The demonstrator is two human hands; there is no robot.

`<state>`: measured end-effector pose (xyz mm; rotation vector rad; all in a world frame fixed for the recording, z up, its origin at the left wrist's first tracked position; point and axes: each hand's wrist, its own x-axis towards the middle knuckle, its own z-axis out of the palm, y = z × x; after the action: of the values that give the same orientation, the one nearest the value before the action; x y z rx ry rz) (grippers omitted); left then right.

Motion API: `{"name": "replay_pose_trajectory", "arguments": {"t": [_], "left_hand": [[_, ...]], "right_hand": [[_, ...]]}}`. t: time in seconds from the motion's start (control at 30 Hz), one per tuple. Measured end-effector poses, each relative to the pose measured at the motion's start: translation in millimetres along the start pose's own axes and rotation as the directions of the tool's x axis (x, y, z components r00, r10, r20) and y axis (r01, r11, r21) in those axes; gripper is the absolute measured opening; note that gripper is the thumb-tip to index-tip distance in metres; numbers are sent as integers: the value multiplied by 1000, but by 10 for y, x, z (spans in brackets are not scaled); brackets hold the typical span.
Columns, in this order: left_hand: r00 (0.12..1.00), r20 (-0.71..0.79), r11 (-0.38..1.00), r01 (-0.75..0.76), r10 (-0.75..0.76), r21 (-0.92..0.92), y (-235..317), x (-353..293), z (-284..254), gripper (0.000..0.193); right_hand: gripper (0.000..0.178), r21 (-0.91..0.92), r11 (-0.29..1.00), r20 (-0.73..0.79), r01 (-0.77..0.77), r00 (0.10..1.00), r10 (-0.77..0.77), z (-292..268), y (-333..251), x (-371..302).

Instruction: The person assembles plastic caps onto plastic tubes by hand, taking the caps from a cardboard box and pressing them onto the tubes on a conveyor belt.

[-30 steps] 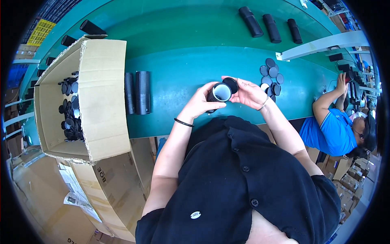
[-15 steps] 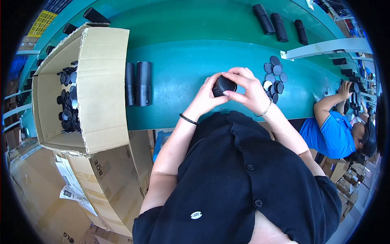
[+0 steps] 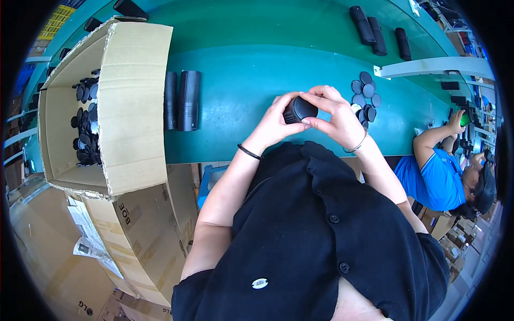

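A black cylinder (image 3: 301,108) with a ribbed side and a flat round end is held between my two hands, over the near part of the bench. My left hand (image 3: 277,122) wraps its side from the left. The fingers of my right hand (image 3: 336,115) curl over its far edge, with the thumb on the near rim of the round end. The rest of its length is hidden beneath the end. To the right lies a loose cluster of black discs (image 3: 368,91), one of them showing a pale face.
Two black perforated cylinders (image 3: 188,100) lie left on the green bench (image 3: 235,75), beside an open cardboard box (image 3: 136,107) holding many black discs. Several black cylinders (image 3: 377,36) lie on the raised far surface. At right, a co-worker in a blue shirt (image 3: 440,184) handles a green-ended object.
The held cylinder has tilted slightly and sits a little further right, still in both hands. The whole view has shifted slightly. A co-worker's hand now shows a green round end instead of a dark one.
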<state>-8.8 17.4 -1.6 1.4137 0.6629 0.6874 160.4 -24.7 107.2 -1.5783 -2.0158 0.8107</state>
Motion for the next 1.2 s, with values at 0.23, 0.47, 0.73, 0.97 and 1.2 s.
{"name": "replay_pose_trajectory", "arguments": {"t": [0.23,0.47,0.73,0.97,1.2], "left_hand": [[998,26,998,63,-63,2,70,0,40,71],[999,-13,999,42,-43,-32,28,-10,64,71],[999,-23,999,33,-33,-3,29,-23,82,70],[999,-45,1000,30,-30,6,45,-23,103,69],[999,-53,1000,9,-8,23,84,-22,104,68]], "right_hand": [[49,17,999,-54,39,998,-38,77,33,-24],[48,-29,999,-52,14,999,-15,48,16,-44],[49,-22,999,-34,33,999,-34,37,7,-42],[49,-28,1000,-20,-5,1000,4,25,-23,-57],[48,-46,999,-18,-2,1000,1,27,-15,-74]]}}
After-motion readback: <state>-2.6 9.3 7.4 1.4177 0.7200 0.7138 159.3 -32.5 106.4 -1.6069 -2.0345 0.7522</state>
